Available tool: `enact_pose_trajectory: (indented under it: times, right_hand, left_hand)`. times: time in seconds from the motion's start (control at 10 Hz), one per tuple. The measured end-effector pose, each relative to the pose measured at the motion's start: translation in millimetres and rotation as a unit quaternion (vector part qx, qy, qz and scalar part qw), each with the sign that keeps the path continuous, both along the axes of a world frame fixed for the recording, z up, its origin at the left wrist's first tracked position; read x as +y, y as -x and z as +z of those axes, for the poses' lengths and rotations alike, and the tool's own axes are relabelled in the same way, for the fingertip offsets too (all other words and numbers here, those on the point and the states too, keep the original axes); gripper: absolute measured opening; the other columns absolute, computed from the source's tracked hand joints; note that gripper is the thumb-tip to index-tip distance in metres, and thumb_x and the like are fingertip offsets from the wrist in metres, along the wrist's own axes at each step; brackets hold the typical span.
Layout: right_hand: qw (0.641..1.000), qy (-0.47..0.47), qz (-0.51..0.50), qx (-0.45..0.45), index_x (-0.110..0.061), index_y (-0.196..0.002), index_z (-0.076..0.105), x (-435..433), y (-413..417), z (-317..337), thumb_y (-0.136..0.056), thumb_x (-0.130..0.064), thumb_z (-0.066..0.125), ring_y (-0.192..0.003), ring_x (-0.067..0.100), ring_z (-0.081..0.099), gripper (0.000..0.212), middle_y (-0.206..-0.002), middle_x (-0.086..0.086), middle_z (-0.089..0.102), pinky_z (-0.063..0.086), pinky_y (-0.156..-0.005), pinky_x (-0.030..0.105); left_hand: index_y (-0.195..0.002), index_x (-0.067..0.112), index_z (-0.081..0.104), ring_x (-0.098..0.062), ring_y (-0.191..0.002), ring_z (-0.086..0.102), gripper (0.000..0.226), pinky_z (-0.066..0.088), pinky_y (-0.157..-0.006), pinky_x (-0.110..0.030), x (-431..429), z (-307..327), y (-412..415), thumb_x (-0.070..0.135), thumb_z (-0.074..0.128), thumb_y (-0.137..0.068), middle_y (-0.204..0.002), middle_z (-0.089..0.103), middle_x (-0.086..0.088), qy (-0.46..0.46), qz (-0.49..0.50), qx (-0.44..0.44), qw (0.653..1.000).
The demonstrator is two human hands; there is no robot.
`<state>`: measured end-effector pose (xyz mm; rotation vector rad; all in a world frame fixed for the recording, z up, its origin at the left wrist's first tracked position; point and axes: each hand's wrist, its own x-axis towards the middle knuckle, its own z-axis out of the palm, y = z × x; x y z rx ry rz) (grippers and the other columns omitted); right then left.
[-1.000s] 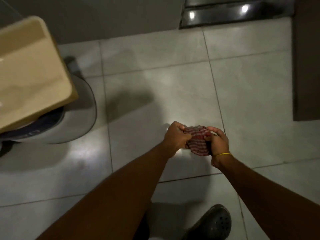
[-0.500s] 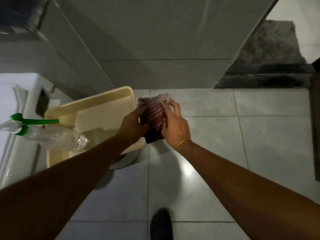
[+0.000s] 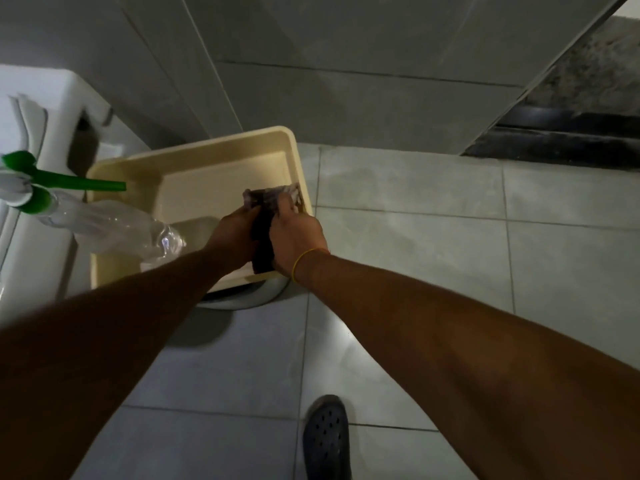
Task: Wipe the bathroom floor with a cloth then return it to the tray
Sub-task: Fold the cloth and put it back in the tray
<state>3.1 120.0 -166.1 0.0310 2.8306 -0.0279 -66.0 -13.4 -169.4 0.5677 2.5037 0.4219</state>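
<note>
Both hands' fingers (image 3: 284,206) grip the cloth (image 3: 263,233) over the tray (image 3: 194,161).

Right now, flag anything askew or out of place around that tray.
The tray overhangs the round base beneath it. A spray bottle lies tilted across its left rim. Both hands hold the cloth over the right side.

A clear spray bottle (image 3: 104,223) with a green nozzle (image 3: 65,181) lies at the left of the frame. A white fixture (image 3: 41,109) fills the upper left. A dark perforated shoe (image 3: 325,438) stands at the bottom centre. A dark mat (image 3: 595,77) lies upper right, beyond grey wall tiles (image 3: 346,64).
</note>
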Motion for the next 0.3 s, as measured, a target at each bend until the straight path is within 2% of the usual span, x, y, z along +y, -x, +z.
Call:
enact_pose_trajectory:
  times: [0.1, 0.2, 0.3]
  right_hand:
    - [0.995, 0.069, -0.065, 0.014, -0.008, -0.155, 0.040, 6.9, 3.7, 0.7, -0.093, -0.024, 0.060, -0.108, 0.035, 0.063, 0.067, -0.155, 0.016, 0.045, 0.036, -0.070, 0.036]
    - [0.999, 0.036, -0.014, 0.031, -0.006, -0.141, 0.059, 30.1, -2.1, 18.2, -0.089, -0.025, 0.064, -0.113, 0.036, 0.054, 0.056, -0.161, 0.011, 0.032, 0.038, -0.065, 0.037]
    - [0.998, 0.063, -0.022, 0.021, -0.007, -0.129, 0.064, 48.4, -13.3, 38.6, -0.086, -0.026, 0.065, -0.114, 0.036, 0.055, 0.047, -0.157, 0.011, 0.036, 0.041, -0.063, 0.039]
  left_hand:
    - [-0.153, 0.019, 0.041, -0.045, -0.092, 0.063, 0.069, 0.056, -0.082, -0.048, -5.8, 8.7, 2.1, 0.033, 0.070, -0.093, -0.140, 0.042, -0.023, 0.130, -0.051, 0.037, 0.989]
    - [-0.149, 0.022, 0.040, -0.035, -0.086, 0.056, 0.070, 0.051, -0.075, -0.045, 8.3, 29.2, -2.6, 0.043, 0.071, -0.090, -0.136, 0.039, -0.019, 0.206, -0.061, 0.072, 0.974]
    - [-0.144, 0.023, 0.048, -0.036, -0.104, 0.059, 0.060, 0.050, -0.085, -0.049, 28.7, 47.3, -11.9, 0.046, 0.066, -0.091, -0.134, 0.047, -0.015, 0.193, -0.073, 0.117, 0.971]
